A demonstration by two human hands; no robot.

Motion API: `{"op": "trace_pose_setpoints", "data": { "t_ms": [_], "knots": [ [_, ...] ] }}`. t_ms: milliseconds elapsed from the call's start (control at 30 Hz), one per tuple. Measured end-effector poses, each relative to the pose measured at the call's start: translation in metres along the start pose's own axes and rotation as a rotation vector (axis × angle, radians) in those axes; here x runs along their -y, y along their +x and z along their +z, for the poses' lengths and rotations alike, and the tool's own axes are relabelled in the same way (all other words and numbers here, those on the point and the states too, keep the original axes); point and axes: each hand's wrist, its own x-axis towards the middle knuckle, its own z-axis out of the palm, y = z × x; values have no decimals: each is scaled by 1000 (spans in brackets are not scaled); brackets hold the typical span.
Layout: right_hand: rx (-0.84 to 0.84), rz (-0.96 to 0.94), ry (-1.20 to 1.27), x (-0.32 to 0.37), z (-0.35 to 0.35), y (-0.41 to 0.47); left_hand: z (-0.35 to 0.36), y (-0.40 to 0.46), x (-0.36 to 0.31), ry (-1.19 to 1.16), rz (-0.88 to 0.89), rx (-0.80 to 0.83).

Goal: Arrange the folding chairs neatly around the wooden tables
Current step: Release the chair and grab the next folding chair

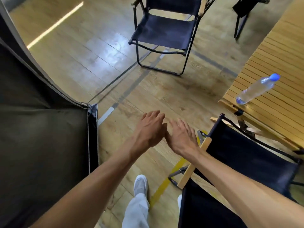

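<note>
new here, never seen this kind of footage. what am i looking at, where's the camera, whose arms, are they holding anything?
There is no machine here. A person wears one wide-angle camera on the head, looking forward and down, so the bare arms entering from the bottom are their own. The left hand and right hand are stretched out close together above the wooden floor, fingers loose, holding nothing.

A dark folding chair stands ahead, apart from the hands. A second folding chair with a wooden armrest is at lower right, beside the slatted wooden table. A clear water bottle with a blue cap rests on that table near its corner. Dark tent-like fabric fills the left. A white shoe shows below.
</note>
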Motion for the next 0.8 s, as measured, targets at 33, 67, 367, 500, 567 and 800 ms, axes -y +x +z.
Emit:
{"op": "trace_pose_setpoints", "data": {
  "t_ms": [33, 67, 367, 500, 567, 800],
  "knots": [
    [14, -12, -20, -9, -1, -3, 4, -6, -3, 5, -23, -3],
    [24, -25, -41, -16, -2, -5, 9, -13, -6, 6, -47, -13],
    [85, -122, -121, -54, 15, -58, 67, -115, -15, -63, -252, -21],
    [65, -138, -122, -64, 34, -99, 84, -153, -25, -87, -249, -31],
    [49, -138, -117, -74, 47, -127, 94, -174, -32, -75, -225, -41],
    [-113, -93, -126, -109, 94, -258, 136, -277, -77, 3, -95, -95]
  ]
}}
